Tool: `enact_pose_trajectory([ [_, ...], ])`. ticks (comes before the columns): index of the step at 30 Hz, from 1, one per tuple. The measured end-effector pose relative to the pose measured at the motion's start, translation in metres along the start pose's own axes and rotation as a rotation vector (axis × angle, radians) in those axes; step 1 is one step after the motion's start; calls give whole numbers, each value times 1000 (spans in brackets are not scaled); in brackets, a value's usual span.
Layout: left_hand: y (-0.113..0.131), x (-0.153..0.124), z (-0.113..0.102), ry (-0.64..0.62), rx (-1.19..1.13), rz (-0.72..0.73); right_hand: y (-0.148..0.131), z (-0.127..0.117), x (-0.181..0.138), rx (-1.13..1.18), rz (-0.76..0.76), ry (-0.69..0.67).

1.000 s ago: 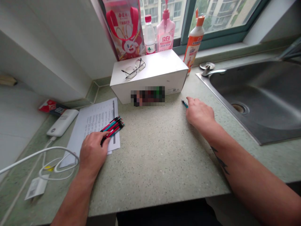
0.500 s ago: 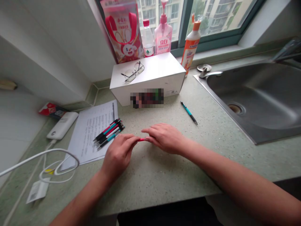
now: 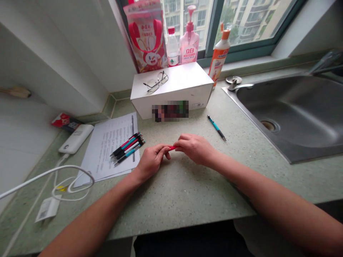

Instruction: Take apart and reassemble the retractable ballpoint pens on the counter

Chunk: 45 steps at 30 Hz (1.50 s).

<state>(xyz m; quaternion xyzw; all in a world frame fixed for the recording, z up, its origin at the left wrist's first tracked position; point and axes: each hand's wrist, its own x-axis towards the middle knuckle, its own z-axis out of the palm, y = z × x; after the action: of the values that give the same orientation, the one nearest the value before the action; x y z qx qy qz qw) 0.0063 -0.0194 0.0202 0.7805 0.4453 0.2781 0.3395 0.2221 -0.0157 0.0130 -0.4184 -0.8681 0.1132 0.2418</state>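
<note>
A red pen (image 3: 172, 148) spans the gap between my two hands, just above the counter, with both its ends hidden in my fingers. My left hand (image 3: 151, 160) pinches one end. The other end is gripped by the fingertips of my right hand (image 3: 197, 149). Left of my left hand, a bunch of red, teal, white and black pens (image 3: 128, 148) lies on printed sheets of paper (image 3: 100, 150). A single teal and black pen (image 3: 216, 127) rests on the counter (image 3: 184, 200), beyond my right hand.
A white box (image 3: 171, 84) with eyeglasses (image 3: 157, 82) on top stands at the back, bottles and a bag behind it. To the right is a steel sink (image 3: 292, 114). A white power bank (image 3: 76, 138) and looped cable (image 3: 71, 167) lie left.
Both hands have shifted slightly away from me, still on the red pen. My left hand has turned and its fingers are repositioned; my right fingers have drawn in. The view has shifted a little.
</note>
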Motion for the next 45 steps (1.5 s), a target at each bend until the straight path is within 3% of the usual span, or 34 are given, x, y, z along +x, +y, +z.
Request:
enact_pose_trajectory([
  [5,-5,-1,0,173,78,67,7,6,0,8,2,158],
  [10,-13,0,-1,238,130,161,14,4,1,7,58,104],
  [17,-10,-2,-2,226,100,122,-1,-1,-2,24,110,36],
  [24,-7,0,-3,221,137,114,-3,0,-3,51,61,103],
  [32,-7,-1,-4,199,118,126,-9,1,-4,32,60,19],
  [45,-9,-1,-4,192,119,111,-10,0,-4,33,28,47],
])
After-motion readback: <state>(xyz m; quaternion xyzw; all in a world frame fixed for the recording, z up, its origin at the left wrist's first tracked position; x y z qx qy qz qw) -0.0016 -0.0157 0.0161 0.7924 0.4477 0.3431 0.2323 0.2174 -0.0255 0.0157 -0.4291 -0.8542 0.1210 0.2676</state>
